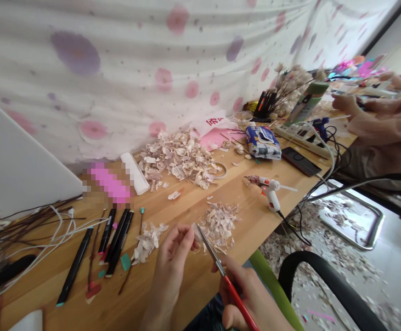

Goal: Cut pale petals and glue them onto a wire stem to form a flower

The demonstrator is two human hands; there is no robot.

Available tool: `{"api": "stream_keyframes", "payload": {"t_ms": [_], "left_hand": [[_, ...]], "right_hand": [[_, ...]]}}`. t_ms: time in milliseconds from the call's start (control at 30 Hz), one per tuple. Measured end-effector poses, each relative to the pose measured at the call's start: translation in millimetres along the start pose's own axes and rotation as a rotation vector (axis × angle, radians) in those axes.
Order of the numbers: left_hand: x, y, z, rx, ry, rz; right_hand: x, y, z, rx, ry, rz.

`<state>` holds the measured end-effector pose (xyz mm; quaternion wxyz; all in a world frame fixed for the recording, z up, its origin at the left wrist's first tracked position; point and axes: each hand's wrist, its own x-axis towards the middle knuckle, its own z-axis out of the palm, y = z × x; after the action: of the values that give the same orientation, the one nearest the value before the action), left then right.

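Near the front edge of the table, my left hand (177, 250) pinches a small pale petal-like flake (196, 231) between thumb and fingers. My right hand (240, 280) is closed around a pair of red-handled scissors (215, 258), whose metal blades point up and left. The blade tips reach the flake at my left fingertips; whether they are cutting into it I cannot tell. Just behind the blades lies a heap of narrow pale petals (223, 220). A smaller cluster of cut petals (148, 241) rests to the left of my left hand.
A large petal pile (179, 158) lies by the curtain. Black markers (74, 266) and thin stems (93, 257) are at left. Right of me are a glue gun (271, 191), a phone (301, 162) and a power strip (305, 140). Another person's hands (369, 110) work at far right.
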<state>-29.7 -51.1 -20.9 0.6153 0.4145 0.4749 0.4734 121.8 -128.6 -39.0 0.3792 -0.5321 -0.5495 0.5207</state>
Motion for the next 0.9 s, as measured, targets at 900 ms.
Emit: {"api": "stream_keyframes", "payload": {"t_ms": [900], "left_hand": [[-1, 11, -11.2, 0.257, -0.198, 0.037]], "right_hand": [[-12, -27, -2, -0.103, 0.053, -0.075]]}}
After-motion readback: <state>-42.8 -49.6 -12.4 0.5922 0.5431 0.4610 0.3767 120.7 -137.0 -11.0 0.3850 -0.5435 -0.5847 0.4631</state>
